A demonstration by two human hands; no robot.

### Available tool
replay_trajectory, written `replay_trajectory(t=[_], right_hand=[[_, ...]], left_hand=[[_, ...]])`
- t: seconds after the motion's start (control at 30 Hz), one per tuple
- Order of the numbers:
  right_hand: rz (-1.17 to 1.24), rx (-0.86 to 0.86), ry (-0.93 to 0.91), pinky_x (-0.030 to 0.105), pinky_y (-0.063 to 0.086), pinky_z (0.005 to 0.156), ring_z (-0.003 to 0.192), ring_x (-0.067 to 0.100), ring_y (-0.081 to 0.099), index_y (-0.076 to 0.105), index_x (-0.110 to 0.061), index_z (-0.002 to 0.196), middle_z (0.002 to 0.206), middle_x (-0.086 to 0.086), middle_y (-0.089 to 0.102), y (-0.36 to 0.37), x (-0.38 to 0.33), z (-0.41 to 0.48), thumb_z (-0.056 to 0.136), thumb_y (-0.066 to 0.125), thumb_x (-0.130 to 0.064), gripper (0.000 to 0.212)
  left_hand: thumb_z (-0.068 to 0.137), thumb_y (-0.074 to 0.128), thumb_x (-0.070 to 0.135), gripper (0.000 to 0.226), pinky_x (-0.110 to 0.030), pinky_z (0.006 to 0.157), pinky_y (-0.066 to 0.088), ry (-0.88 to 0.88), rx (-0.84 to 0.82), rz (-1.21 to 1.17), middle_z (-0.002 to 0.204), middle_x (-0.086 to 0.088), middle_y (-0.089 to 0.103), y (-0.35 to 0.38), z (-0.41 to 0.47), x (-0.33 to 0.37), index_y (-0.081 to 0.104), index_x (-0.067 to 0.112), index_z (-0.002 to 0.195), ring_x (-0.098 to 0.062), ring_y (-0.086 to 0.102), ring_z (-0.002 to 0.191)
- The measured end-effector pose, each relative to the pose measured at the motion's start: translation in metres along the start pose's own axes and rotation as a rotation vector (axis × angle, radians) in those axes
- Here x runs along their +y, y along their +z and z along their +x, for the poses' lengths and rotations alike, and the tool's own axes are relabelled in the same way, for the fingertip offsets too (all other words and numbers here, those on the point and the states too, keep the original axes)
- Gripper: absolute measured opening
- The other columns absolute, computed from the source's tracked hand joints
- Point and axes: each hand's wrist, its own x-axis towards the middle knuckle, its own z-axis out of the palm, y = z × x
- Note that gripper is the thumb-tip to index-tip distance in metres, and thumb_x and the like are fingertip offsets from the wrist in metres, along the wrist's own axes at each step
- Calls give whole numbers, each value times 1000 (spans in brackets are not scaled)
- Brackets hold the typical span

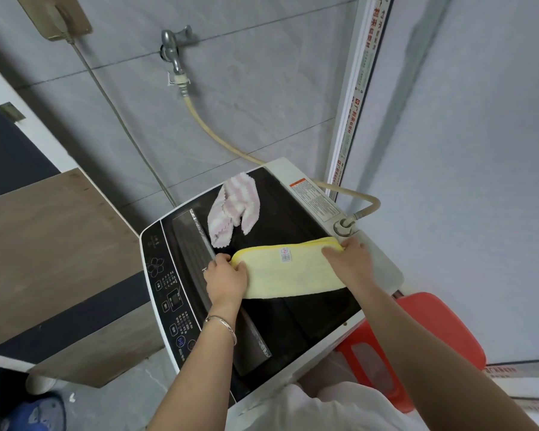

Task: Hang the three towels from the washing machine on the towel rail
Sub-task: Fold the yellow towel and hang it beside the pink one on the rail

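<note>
A folded yellow towel (288,270) with a small white label lies across the dark lid of the top-loading washing machine (293,321). My left hand (226,279) grips the towel's left end. My right hand (349,259) grips its right end, near the machine's back rim. A crumpled pink-and-white striped towel (232,209) lies on the lid farther back, apart from both hands. No third towel and no towel rail show in this view.
A tap (175,54) on the grey tiled wall feeds a beige hose (218,135) to the machine's rear. A red plastic stool (417,343) stands right of the machine. A wooden cabinet (53,259) is on the left. A power cord (115,119) runs down the wall.
</note>
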Motion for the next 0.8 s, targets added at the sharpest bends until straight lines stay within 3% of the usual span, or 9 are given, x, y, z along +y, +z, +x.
replay_trajectory(t=[0.1,0.23,0.4,0.57,0.7,0.8], right_hand=[[-98,-62,47,32,43,74,108,25,52,41,-9,126,117,8,50,1,-1,-2,78,61,-37,59],[-145,-103,81,29,41,71,90,18,49,47,-8,119,100,2,49,4,-3,0,79,65,-35,51],[-146,-149,89,31,43,75,105,24,55,50,-8,117,108,5,55,7,-4,2,81,65,-32,46],[-187,-115,41,35,47,84,106,26,55,56,-9,113,115,10,58,11,-4,2,83,60,-31,37],[8,-90,-20,32,40,81,105,27,55,54,-9,116,114,12,61,7,-8,-3,90,51,-21,30],[142,-50,-49,31,39,79,101,26,55,54,-9,118,114,12,62,1,-12,-7,89,53,-21,31]], left_hand=[[85,56,27,55,-43,108,28,36,-15,74,140,-13,42,2,2,6,40,12,135,-32,32,131],[82,55,40,61,-44,110,20,-48,-112,124,140,-8,43,2,4,16,38,17,136,-30,33,133],[83,51,46,61,-43,108,19,-39,-187,200,138,-8,44,1,8,17,38,17,136,-30,32,132],[84,49,43,48,-45,108,19,-53,-263,248,134,-11,42,-2,13,20,48,12,121,-32,31,130],[84,50,34,24,-43,101,33,21,-236,125,114,-11,53,-3,18,19,48,13,96,-34,46,117],[85,51,32,22,-33,76,43,73,-222,-73,85,-2,55,-7,19,25,47,11,90,-30,57,92]])
